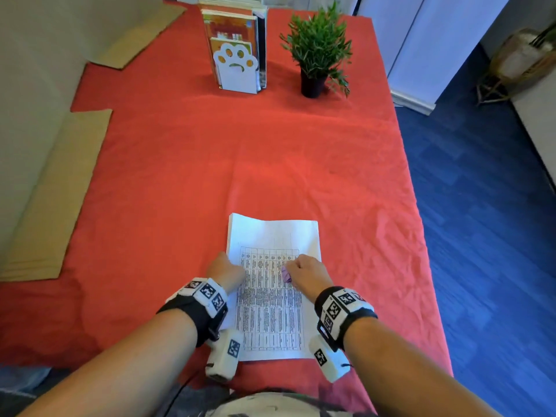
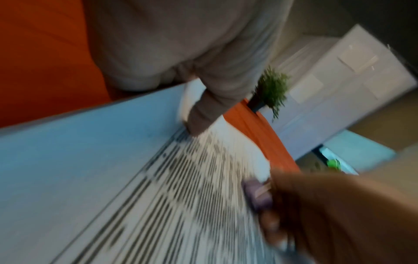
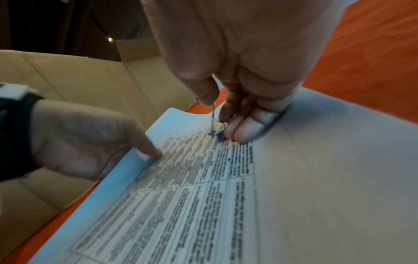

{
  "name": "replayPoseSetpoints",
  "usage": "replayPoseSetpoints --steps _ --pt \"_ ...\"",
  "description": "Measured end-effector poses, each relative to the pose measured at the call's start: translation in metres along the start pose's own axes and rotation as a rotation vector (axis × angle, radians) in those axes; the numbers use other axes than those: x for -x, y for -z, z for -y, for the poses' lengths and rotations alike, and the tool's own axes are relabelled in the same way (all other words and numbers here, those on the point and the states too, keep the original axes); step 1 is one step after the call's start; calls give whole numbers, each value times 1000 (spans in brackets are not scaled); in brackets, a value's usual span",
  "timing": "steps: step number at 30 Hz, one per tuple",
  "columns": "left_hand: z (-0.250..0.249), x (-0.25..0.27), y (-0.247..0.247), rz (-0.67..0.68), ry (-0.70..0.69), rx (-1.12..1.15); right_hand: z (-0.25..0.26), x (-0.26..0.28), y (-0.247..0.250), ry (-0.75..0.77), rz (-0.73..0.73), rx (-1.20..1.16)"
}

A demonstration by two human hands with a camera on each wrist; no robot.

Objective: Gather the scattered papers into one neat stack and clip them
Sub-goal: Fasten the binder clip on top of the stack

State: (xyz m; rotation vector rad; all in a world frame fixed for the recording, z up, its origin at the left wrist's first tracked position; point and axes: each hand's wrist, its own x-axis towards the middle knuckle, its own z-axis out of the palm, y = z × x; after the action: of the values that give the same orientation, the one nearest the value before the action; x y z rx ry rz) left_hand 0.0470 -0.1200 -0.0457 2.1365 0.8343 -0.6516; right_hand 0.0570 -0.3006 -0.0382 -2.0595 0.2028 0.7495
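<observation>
A stack of white papers point(image 1: 270, 311) with a printed table on top lies on the red tablecloth point(image 1: 180, 176), close to the near edge. My left hand point(image 1: 225, 269) holds the stack's left edge. Its thumb point(image 3: 153, 153) lies on the top sheet, and the edge curls up there. My right hand point(image 1: 307, 272) hovers over the middle of the stack and pinches a small purple binder clip point(image 1: 285, 275) by its metal handle point(image 3: 213, 117). In the blurred left wrist view the clip point(image 2: 257, 194) sits just above the printed sheet point(image 2: 181, 196).
A white paw-shaped bookend point(image 1: 236, 67) with books and a potted plant point(image 1: 317, 55) stand at the far end of the table. Flat cardboard point(image 1: 51, 200) lies along the left side. The table's right edge drops to a blue floor point(image 1: 481, 206).
</observation>
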Motion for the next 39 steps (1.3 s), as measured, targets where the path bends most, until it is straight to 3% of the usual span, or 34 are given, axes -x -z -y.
replayPoseSetpoints --steps 2,6,11,15,20,23,29,39 --pt "-9 -10 12 21 -11 63 -4 -5 1 -9 24 -40" --pt "-35 -32 37 -47 -248 59 -9 -2 -2 70 13 42" --pt "-72 -51 50 26 -479 -530 -10 -1 -4 120 -44 154" --pt "-93 -46 40 32 -526 -939 -9 -2 -5 101 -41 127" --pt "-86 -50 36 30 -570 -739 -13 -8 3 59 -28 -28" --pt "-77 -46 41 -19 -612 -614 -5 -17 15 179 -120 -39" --pt "-64 -30 49 -62 -734 -437 45 -35 35 734 -404 470" --pt "-59 -13 53 -102 -752 -423 77 -51 33 905 -291 726"
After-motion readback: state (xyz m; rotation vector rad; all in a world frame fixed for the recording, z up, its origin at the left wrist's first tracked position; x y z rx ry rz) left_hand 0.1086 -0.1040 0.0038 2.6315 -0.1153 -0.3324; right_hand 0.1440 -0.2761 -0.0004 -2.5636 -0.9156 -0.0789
